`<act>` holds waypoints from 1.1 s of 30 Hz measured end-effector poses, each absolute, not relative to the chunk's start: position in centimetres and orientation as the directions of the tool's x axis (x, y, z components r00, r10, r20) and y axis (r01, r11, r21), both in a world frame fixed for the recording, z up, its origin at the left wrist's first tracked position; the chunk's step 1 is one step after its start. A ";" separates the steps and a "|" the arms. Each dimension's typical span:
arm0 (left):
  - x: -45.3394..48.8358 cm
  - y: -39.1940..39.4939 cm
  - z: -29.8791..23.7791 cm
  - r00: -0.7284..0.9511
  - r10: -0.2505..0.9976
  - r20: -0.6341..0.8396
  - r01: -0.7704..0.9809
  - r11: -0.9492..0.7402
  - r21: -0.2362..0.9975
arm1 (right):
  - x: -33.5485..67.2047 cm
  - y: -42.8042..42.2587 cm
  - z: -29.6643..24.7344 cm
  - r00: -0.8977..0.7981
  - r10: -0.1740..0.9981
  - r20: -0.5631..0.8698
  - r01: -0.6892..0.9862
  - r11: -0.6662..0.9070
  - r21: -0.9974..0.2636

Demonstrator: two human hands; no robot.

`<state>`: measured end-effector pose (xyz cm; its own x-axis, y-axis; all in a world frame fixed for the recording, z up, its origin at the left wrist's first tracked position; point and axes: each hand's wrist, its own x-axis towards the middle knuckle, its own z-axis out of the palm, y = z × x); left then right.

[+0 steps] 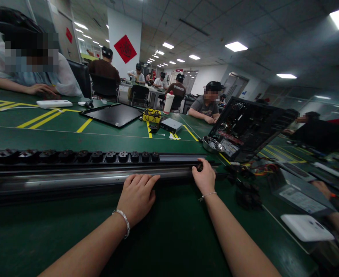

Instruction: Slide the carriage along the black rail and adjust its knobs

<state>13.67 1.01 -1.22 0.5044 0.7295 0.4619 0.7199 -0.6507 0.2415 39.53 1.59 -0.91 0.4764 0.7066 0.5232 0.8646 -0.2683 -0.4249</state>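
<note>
A long metal rail with dark edges [71,179] lies across the green table in front of me. Behind it runs a second dark strip [182,158], bearing a row of several black socket modules [111,156]. My left hand [137,198] rests on the near edge of the front rail, its fingers laid over the rim and its thumb apart. At the rail's right end my right hand [205,177] has thumb and fingers curled round a small round black part [200,167]. Most of that part is hidden by the fingers, so its kind cannot be made out.
An opened computer case [244,127] stands at the right, with a metal bowl [211,145] beside it and loose cables [258,169] in front. A flat black panel [114,115] and grey box [171,125] lie farther back. Other people sit around the table.
</note>
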 end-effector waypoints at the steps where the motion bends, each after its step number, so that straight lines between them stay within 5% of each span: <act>1: 13.7 1.0 -1.2 0.504 0.730 0.461 0.720 -0.650 0.242 | 39.6 1.6 -0.9 0.478 0.707 0.521 0.864 -0.271 -0.425; 33: 13.6 1.0 -1.4 0.499 0.726 0.472 0.714 -0.654 0.251 | 39.8 1.7 -1.0 0.493 0.706 0.509 0.856 -0.287 -0.431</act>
<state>13.61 1.03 -1.43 0.4990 0.7265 0.4725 0.7142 -0.6536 0.2507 39.83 1.70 -0.96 0.4931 0.7056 0.5089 0.8555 -0.2872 -0.4308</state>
